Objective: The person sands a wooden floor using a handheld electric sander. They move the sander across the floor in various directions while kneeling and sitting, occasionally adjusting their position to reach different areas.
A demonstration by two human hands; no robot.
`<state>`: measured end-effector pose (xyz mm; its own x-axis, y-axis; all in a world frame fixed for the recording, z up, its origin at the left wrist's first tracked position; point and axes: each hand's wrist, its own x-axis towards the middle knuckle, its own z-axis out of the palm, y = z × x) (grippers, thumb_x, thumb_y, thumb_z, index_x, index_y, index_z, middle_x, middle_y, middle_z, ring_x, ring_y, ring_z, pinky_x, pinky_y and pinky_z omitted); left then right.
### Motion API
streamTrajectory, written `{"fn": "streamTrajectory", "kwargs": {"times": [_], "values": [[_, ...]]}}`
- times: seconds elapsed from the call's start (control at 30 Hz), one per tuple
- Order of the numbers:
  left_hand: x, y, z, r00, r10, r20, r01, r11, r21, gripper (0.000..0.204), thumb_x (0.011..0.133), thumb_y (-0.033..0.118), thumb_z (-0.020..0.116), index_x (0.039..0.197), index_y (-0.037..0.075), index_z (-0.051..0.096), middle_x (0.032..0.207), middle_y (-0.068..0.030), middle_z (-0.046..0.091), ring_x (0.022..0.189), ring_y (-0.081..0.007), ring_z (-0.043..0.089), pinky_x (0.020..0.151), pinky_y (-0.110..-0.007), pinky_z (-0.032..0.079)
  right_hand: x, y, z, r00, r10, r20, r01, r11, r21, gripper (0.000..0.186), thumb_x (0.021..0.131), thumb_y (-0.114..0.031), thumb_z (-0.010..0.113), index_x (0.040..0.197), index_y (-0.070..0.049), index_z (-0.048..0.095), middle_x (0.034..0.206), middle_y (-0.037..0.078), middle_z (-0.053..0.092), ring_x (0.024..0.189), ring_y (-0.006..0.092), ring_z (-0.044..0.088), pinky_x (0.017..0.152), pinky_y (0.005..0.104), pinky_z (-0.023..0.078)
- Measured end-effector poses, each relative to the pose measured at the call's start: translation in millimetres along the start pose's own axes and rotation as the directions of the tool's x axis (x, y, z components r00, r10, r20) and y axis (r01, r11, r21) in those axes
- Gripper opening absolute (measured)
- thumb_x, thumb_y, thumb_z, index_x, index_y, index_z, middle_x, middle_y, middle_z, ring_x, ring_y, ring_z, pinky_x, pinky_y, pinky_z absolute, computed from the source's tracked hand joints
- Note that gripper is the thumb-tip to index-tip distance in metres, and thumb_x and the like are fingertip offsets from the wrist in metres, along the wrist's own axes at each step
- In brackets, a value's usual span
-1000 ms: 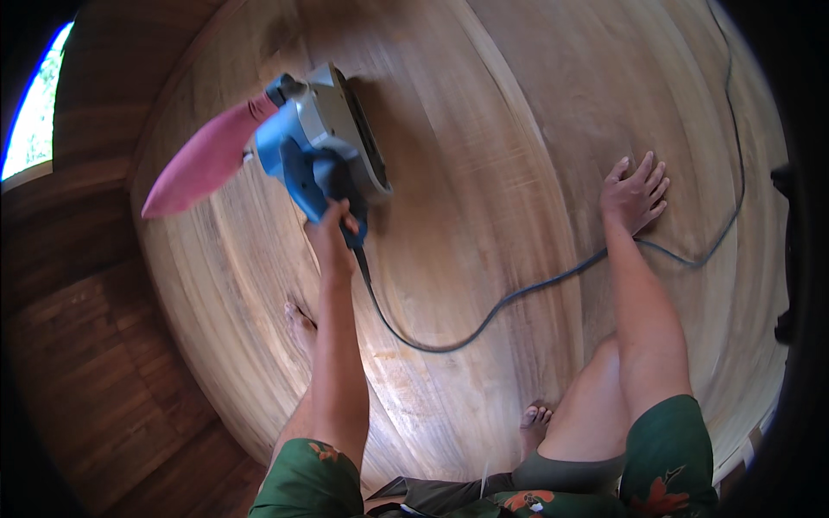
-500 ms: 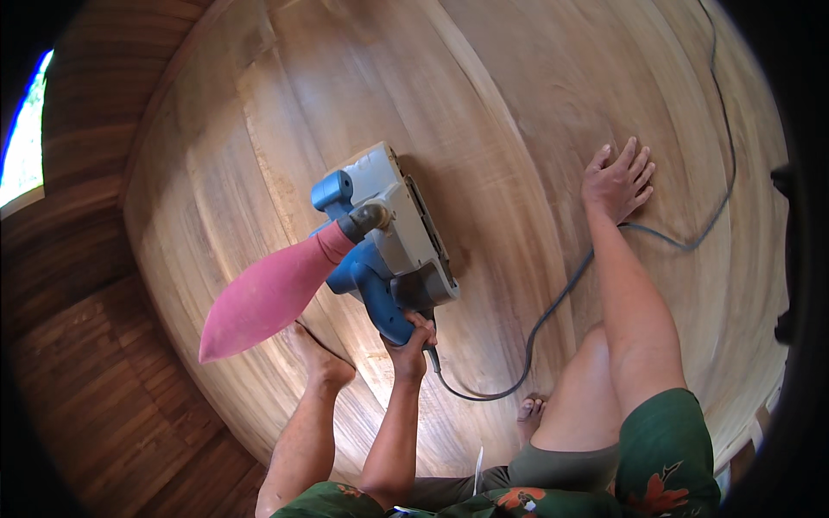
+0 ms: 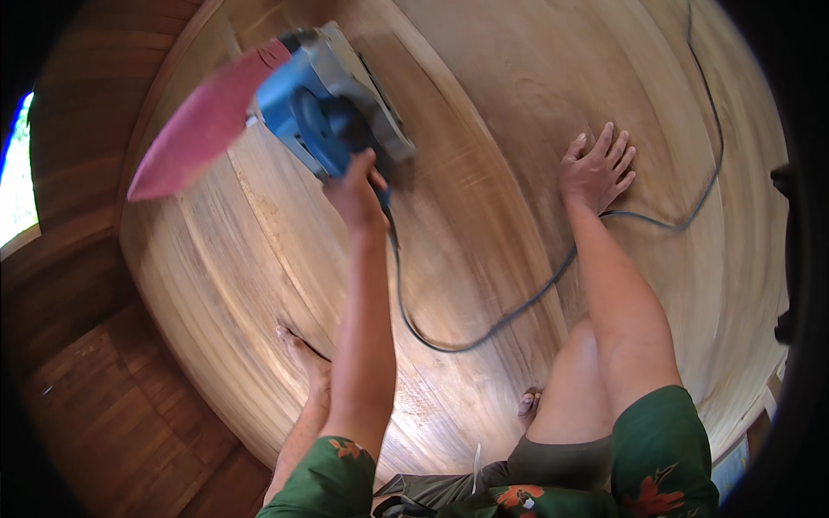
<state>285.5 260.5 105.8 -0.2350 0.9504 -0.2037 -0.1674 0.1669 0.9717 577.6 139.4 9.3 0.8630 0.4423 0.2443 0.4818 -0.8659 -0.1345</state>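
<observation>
My left hand [image 3: 356, 192] grips the rear handle of a blue and grey belt sander [image 3: 324, 104], at arm's length toward the far left. A long pink dust bag [image 3: 203, 125] sticks out from the sander's left side. The machine sits on a broad wooden surface [image 3: 466, 250], and its underside is hidden. My right hand [image 3: 596, 173] lies flat on the wood to the right, fingers spread, with nothing in it.
A dark power cord [image 3: 509, 318] loops from the sander across the wood, passes under my right wrist and runs to the far right. My bare feet [image 3: 306, 354] rest on the same surface. Dark wooden boards [image 3: 112, 388] lie beyond its left edge.
My left hand has pushed the sander away from me and somewhat left, its dust bag and cord moving along. My right hand stays spread on the wood, slightly shifted in view.
</observation>
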Motion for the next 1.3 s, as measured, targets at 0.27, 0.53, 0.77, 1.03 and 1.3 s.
{"fn": "streamTrajectory", "kwargs": {"times": [0.27,0.53,0.77,1.03,1.3], "values": [[136,37,45,0.988,0.031,0.148,-0.036,0.999,0.026,0.011,0.084,0.006,0.071,0.078,0.0,0.064,0.063,-0.005,0.056,0.049,-0.0161,0.051,0.05,-0.031,0.045,7,-7,0,1.0,-0.012,0.022,0.012,1.0,-0.011,0.066,0.104,-0.046,0.046,0.163,-0.018,0.035,0.171,0.014,0.028,0.159,0.0373,0.021,0.125,0.0632,0.018],[135,30,46,0.994,0.01,0.109,-0.011,1.0,0.001,0.01,0.084,0.003,0.07,0.08,0.001,0.061,0.063,-0.0046,0.054,0.05,-0.016,0.051,0.05,-0.03,0.045,8,-6,3,0.999,-0.034,0.018,0.033,0.999,0.025,0.066,0.106,-0.046,0.043,0.164,-0.017,0.033,0.172,0.015,0.026,0.16,0.038,0.019,0.126,0.0634,0.015],[91,22,41,0.998,-0.015,0.068,0.014,1.0,0.009,0.011,0.084,0.0,0.069,0.081,0.002,0.059,0.063,-0.0036,0.052,0.051,-0.0152,0.05,0.05,-0.03,0.045,9,-4,10,0.999,-0.029,0.037,0.028,0.998,0.05,0.066,0.106,-0.046,0.041,0.164,-0.014,0.033,0.171,0.016,0.026,0.16,0.0392,0.018,0.126,0.0639,0.014],[57,11,17,0.994,-0.039,0.098,0.039,0.999,0.002,0.012,0.084,0.001,0.068,0.079,0.004,0.058,0.062,-0.0036,0.051,0.05,-0.0159,0.049,0.049,-0.031,0.044,9,-6,9,0.999,-0.035,-0.004,0.036,0.996,0.085,0.068,0.105,-0.048,0.043,0.163,-0.013,0.034,0.17,0.018,0.029,0.159,0.0402,0.019,0.125,0.0652,0.016],[8,12,6,0.982,-0.085,0.171,0.089,0.996,-0.015,0.011,0.086,0.006,0.068,0.079,0.005,0.059,0.06,-0.0028,0.048,0.049,-0.0159,0.046,0.049,-0.033,0.043,13,33,-48,0.941,-0.311,0.135,0.312,0.95,0.017,0.076,0.105,-0.056,0.045,0.163,-0.009,0.034,0.169,0.02,0.03,0.156,0.0445,0.025,0.125,0.0621,0.02]]}}
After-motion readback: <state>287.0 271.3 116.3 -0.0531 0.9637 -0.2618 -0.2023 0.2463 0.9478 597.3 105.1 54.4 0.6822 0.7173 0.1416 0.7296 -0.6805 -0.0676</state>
